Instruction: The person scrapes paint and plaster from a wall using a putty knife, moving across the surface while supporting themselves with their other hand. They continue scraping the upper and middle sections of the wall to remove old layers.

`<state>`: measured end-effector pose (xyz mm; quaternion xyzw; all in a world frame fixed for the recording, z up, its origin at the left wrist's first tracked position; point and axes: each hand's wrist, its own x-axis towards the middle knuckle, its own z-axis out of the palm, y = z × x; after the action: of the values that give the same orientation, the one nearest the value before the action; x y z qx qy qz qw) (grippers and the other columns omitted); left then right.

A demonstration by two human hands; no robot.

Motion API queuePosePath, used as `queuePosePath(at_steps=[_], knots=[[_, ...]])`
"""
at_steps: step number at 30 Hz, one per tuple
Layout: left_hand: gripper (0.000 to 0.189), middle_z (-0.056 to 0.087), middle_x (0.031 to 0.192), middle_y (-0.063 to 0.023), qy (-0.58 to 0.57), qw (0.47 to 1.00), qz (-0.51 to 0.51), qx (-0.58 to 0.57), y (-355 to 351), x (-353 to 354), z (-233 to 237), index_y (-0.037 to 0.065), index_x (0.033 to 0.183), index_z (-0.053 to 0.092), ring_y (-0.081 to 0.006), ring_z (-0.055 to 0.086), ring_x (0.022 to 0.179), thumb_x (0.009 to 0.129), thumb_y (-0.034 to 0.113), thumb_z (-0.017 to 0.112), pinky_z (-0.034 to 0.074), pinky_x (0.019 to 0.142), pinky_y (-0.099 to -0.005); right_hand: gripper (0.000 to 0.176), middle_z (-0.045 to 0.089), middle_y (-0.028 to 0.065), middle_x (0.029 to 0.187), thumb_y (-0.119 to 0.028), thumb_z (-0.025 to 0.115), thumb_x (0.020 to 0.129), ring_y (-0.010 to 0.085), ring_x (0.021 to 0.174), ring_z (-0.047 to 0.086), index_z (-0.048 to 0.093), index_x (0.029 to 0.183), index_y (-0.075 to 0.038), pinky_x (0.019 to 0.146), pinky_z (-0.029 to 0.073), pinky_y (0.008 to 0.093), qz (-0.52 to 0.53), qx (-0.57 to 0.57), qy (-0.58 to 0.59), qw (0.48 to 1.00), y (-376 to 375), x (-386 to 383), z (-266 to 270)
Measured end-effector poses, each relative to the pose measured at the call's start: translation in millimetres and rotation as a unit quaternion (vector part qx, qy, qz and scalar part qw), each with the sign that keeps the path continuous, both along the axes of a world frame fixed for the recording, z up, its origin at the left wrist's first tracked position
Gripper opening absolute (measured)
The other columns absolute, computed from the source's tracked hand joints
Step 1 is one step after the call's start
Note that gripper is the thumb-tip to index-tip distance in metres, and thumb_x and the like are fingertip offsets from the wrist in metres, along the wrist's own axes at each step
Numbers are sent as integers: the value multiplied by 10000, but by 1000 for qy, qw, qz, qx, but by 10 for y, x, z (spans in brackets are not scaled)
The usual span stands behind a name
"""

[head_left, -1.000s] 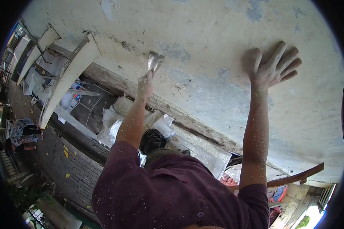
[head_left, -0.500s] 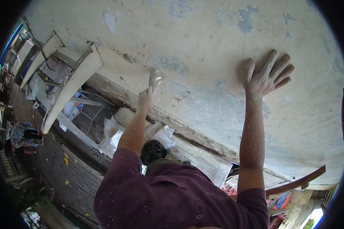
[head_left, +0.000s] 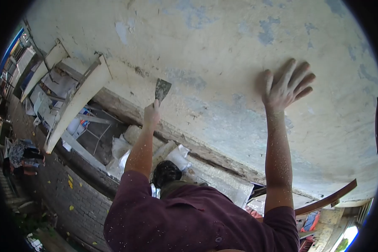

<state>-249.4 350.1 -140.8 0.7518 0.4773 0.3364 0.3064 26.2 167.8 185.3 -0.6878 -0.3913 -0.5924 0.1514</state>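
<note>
My left hand (head_left: 152, 113) is wrapped round the handle of a scraper (head_left: 163, 90). Its flat, stained metal blade points up over the wall (head_left: 222, 54), close to a dark crumbly patch. Most of the handle is hidden in my fist. Further right, my right hand (head_left: 281, 93) lies spread on the wall with its fingers apart, dusted in pale powder. The wall's cream paint is worn off in blue-grey patches. Pale flecks dot both forearms and my maroon shirt (head_left: 189, 218).
A rough ledge (head_left: 206, 149) runs along the wall's foot, with white plastic bags (head_left: 178, 156) beside it. Pale concrete brackets (head_left: 77, 105) jut out on the left. A person (head_left: 25, 155) is by the brick paving (head_left: 82, 201). A curved brown strip (head_left: 327, 199) projects at lower right.
The scraper has swung left and its blade now shows a dark face instead of a bright glint. My left hand moved slightly left and down. My right hand stays spread on the wall.
</note>
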Motion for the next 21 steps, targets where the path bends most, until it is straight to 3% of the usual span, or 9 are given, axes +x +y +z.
queuePosePath(at_steps=[3, 5, 7, 10, 13, 16, 21], knots=[[436, 616, 838, -265, -34, 996, -21, 79, 259, 175, 578, -30, 895, 574, -452, 584, 819, 934, 340, 346, 452, 702, -502, 699, 148, 128, 1518, -639, 298, 879, 351, 1407, -2, 341, 1417, -194, 1082, -158, 509, 3, -34, -3, 999, 247, -231, 48], [421, 613, 816, -263, -15, 973, 1, 228, 370, 357, 1002, -33, 864, 583, -446, 585, 787, 923, 330, 379, 453, 659, -495, 659, 168, 122, 1516, -617, 369, 865, 361, 1406, 21, 387, 1395, -225, 1083, -146, 519, -5, -32, 8, 999, 347, -350, 53], [421, 604, 769, -270, -177, 981, -14, 84, 177, 583, 1537, -37, 826, 602, -436, 592, 744, 917, 323, 403, 455, 622, -484, 676, 163, 131, 1516, -623, 351, 870, 363, 1406, 2, 386, 1396, -200, 1074, -166, 512, -5, -35, 12, 999, 365, -348, 61], [451, 598, 724, -271, -140, 988, -63, 15, -263, 679, 1601, -32, 793, 621, -435, 596, 723, 913, 347, 408, 459, 633, -488, 693, 167, 138, 1514, -635, 333, 873, 358, 1407, -9, 392, 1393, -180, 1068, -181, 500, -15, -46, 19, 999, 323, -372, 30], [462, 607, 705, -253, -72, 994, -75, -36, -494, 607, 800, -12, 786, 639, -423, 605, 709, 896, 388, 437, 466, 657, -489, 646, 197, 115, 1509, -620, 372, 861, 351, 1408, 22, 427, 1370, -225, 1078, -155, 516, -20, -36, 21, 999, 350, -373, 77], [459, 612, 697, -241, -20, 997, -76, -10, -641, 699, 842, -9, 779, 635, -417, 609, 696, 886, 402, 461, 465, 647, -487, 589, 234, 89, 1502, -596, 424, 847, 346, 1408, 53, 474, 1336, -271, 1085, -128, 536, -21, -30, 31, 999, 358, -365, 51], [452, 607, 715, -251, -57, 993, -84, 61, -782, 960, 2226, -15, 805, 625, -444, 592, 736, 903, 384, 437, 453, 627, -474, 566, 236, 56, 1505, -587, 427, 847, 339, 1409, 58, 471, 1335, -304, 1089, -121, 531, 14, -20, 53, 998, 350, -374, 44]])
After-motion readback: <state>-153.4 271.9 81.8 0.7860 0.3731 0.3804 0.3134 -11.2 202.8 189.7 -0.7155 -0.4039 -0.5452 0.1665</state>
